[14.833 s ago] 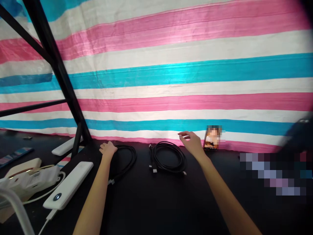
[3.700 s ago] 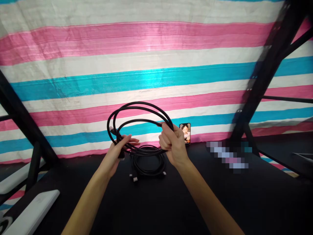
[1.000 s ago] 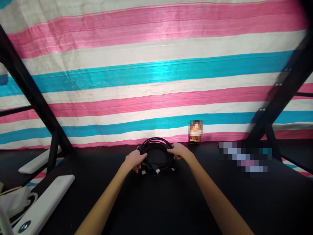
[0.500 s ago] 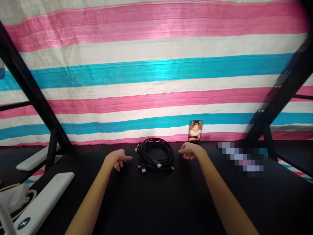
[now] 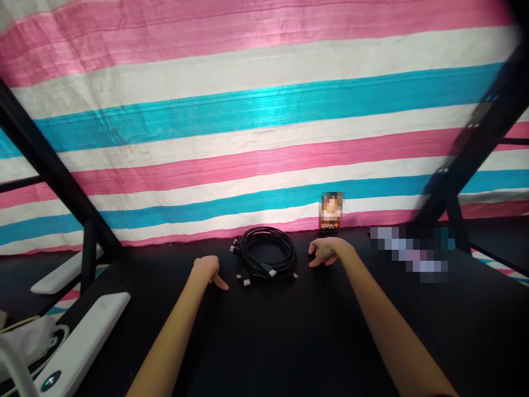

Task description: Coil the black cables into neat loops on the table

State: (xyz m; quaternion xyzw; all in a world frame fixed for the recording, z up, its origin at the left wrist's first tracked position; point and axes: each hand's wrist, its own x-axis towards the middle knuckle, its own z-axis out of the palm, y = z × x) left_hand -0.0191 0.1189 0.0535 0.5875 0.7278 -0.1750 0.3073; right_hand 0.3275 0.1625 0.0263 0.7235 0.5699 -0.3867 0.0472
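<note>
A coil of black cables [image 5: 291, 256] with several light-coloured plugs lies on the black table [image 5: 264, 342]. To its left is my left hand [image 5: 209, 270], thumb or finger pointing down toward the table, the other fingers curled, nothing seen in it. My right hand [image 5: 325, 252] is at the coil's right, thumb and fingers apart, holding nothing visible. Neither hand touches the cables. A phone [image 5: 330, 215] with a lit, partly blurred screen stands upright behind my right hand.
On the left lie a long white device [image 5: 86, 336] with a small round display and a white adapter with cords [image 5: 33, 342]. A pixelated item [image 5: 409, 253] is at the right. Black frame bars rise on both sides before a striped sheet [image 5: 256, 160].
The view has tilted slightly. My left hand has moved a little right and its extended digit now points lower; my right hand's thumb and fingers have spread apart. The coil is still untouched.
</note>
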